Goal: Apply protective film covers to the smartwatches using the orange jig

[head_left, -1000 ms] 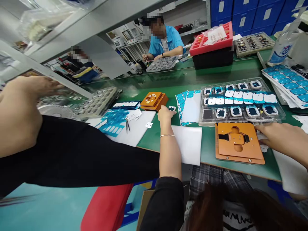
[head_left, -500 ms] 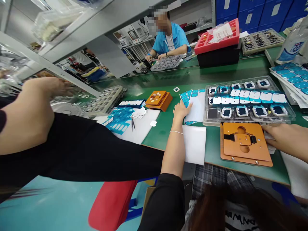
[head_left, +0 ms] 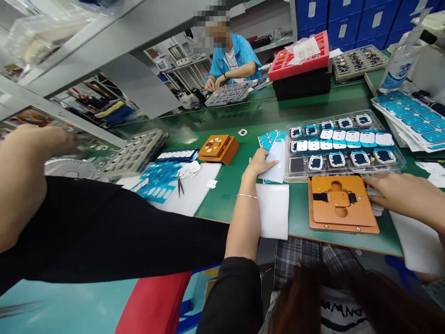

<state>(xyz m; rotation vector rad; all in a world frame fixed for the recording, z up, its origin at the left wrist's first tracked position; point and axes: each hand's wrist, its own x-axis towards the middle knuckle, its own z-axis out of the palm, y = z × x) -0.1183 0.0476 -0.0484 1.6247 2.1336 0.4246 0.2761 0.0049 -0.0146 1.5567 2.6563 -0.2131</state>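
Note:
My left hand (head_left: 259, 163) lies on a white paper sheet (head_left: 274, 168) over blue-and-white sticker sheets (head_left: 267, 140), fingers stretched out and thumb apart. A folded white foam cloth (head_left: 274, 211) is below that wrist. My right hand (head_left: 391, 185) is at the right side of an orange fixture (head_left: 342, 204) with black clamps. Its fingers are bent over some white pieces (head_left: 377, 208), and the fixture and hand partly hide what they hold. Behind the fixture, a clear plastic tray (head_left: 399, 162) carries white watch-case-like frames and a row of white labels.
A co-worker's arm (head_left: 24, 185) reaches in from the left. Another orange fixture (head_left: 217, 146), tweezers (head_left: 180, 187) and blue film (head_left: 156, 181) lie left. Sticker sheets (head_left: 413, 116) and a bottle (head_left: 399, 69) stand right. Across the bench sits a person in blue (head_left: 232, 58).
The view has turned slightly right, so the bench appears shifted left. The white paper under my left hand now lies at a slant. My right hand stays beside the orange fixture.

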